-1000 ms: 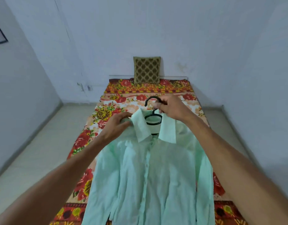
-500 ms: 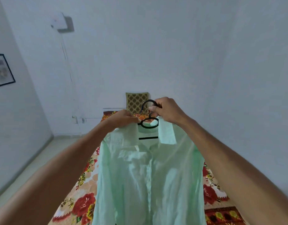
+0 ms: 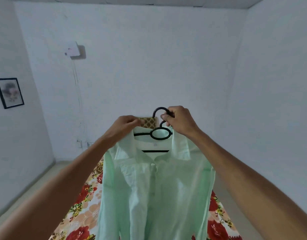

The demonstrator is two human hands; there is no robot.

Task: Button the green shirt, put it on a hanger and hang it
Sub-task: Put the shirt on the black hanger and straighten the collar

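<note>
Here, above the floral-covered bed (image 3: 83,203), the green shirt (image 3: 154,193) is held aloft, buttoned and draped on a black hanger (image 3: 160,133). The shirt's shoulder is gripped by the left hand (image 3: 122,126); the hanger's hook is pinched in the fingers (image 3: 164,116) of the right hand (image 3: 179,121).

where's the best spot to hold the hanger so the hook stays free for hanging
Grip the hanger at the neck, just under the hook's curve, coming from its right side as the right hand does. The hook opens leftward, so this keeps its mouth clear, and the shirt hangs centred below.
</note>
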